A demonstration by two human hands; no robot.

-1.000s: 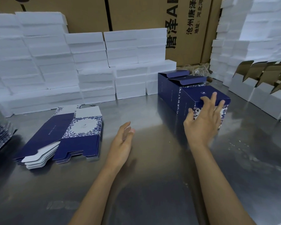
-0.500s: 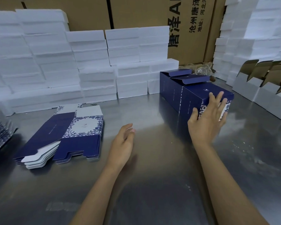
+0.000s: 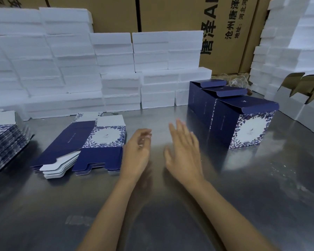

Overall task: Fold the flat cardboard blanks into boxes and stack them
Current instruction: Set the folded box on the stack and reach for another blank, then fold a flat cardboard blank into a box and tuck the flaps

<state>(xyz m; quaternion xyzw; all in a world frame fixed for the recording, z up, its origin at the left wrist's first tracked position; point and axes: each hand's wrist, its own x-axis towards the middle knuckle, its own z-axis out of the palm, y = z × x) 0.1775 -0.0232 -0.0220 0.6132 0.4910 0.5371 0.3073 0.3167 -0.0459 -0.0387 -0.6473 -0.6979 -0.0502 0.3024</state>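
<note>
Right hand (image 3: 184, 151) has come off the nearest folded box (image 3: 245, 122) and swung back toward centre; grip is slack, fingers straight and spread, nothing in it. Left hand (image 3: 137, 153) hovers just beside the stack of flat blanks (image 3: 85, 147), fingers loosely curled, also empty (slightly blurred, so exact finger pose is unclear). Looks like it's placed to pull the top blank next. Folded box sits on the desk (image 3: 170, 205) at the front of a row with two more boxes (image 3: 212, 95) behind it, lined up to keep the middle free for folding. Second pile of blanks (image 3: 4, 136) waits at far left.
</note>
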